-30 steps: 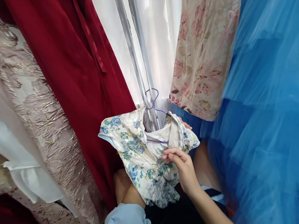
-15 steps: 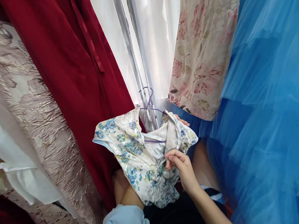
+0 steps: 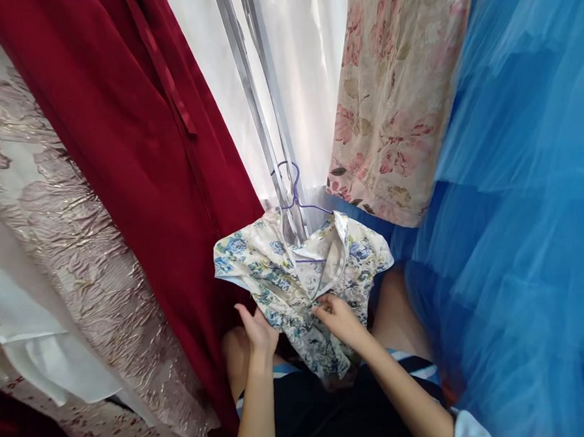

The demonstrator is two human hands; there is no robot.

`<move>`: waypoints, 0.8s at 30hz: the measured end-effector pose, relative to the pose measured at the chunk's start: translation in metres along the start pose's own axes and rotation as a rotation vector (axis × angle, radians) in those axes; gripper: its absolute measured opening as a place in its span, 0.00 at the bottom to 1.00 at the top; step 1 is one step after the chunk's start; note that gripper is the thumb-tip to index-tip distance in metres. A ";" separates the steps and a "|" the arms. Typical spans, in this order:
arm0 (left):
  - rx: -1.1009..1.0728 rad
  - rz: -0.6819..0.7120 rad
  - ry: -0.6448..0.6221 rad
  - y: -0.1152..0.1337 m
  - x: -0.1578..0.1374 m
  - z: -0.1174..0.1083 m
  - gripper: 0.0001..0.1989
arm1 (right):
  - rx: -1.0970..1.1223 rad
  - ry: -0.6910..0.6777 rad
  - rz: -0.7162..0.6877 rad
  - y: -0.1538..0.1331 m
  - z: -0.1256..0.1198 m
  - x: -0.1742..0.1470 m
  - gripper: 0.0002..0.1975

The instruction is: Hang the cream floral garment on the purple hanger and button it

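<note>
Item one: a floral garment (image 3: 288, 296), short-sleeved, white with blue and green flowers, at the centre of the frame on a purple hanger (image 3: 296, 194). Against the earlier frames, we note its right shoulder now spread flatter and its neckline drawn into a narrower V.

Item two: our left hand (image 3: 262, 331), lower centre-left. Half a second ago its fingertips showed behind the garment's right shoulder; now it is out at the lower left edge. We record it open, thumb spread wide, fingers partly hidden behind the cloth; whether they press on it we cannot tell.

Item three: our right hand (image 3: 340, 322), just right of centre, closed in a pinch on the fabric at the base of the V, lower than before.

Surroundings: red cloth (image 3: 130, 125), upper left; metal poles (image 3: 250, 86), upper centre; blue tulle (image 3: 516, 243), right side.
</note>
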State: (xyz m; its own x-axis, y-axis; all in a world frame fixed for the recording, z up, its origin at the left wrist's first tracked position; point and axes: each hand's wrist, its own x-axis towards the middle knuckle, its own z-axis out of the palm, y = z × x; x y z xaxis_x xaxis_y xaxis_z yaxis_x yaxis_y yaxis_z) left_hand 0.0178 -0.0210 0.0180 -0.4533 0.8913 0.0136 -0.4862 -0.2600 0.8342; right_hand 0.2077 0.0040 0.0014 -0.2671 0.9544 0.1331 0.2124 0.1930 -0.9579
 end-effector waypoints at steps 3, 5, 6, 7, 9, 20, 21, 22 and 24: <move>0.111 0.105 0.011 -0.019 -0.011 -0.006 0.43 | -0.015 0.008 0.004 0.010 0.008 0.011 0.10; 0.170 0.148 0.032 -0.034 -0.016 -0.004 0.34 | -0.022 0.031 0.000 0.015 0.011 0.015 0.08; 0.186 0.157 0.044 -0.040 -0.018 -0.001 0.32 | -0.022 0.045 -0.005 0.017 0.012 0.016 0.08; 0.205 0.170 0.050 -0.045 -0.020 0.001 0.31 | -0.017 0.055 -0.012 0.018 0.011 0.015 0.08; 0.237 0.224 0.071 -0.052 -0.024 0.003 0.30 | 0.014 0.060 -0.020 0.020 0.008 0.013 0.10; 1.039 0.727 -0.320 -0.072 -0.045 0.015 0.02 | 0.277 0.019 0.031 -0.006 -0.006 -0.017 0.14; 1.042 0.706 -0.319 -0.074 -0.045 0.020 0.03 | 0.292 0.016 0.029 -0.009 -0.006 -0.018 0.14; 1.044 0.682 -0.314 -0.075 -0.046 0.023 0.06 | 0.306 0.012 0.027 -0.012 -0.007 -0.019 0.13; 1.058 0.622 -0.326 -0.075 -0.047 0.028 0.08 | 0.330 0.011 0.023 -0.018 -0.009 -0.019 0.14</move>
State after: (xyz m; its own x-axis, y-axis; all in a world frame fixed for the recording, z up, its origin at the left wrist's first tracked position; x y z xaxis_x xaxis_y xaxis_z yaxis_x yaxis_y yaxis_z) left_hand 0.0964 -0.0334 -0.0298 -0.1122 0.8149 0.5686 0.6421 -0.3773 0.6673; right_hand 0.2172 -0.0158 0.0188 -0.2549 0.9605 0.1117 -0.0983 0.0892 -0.9912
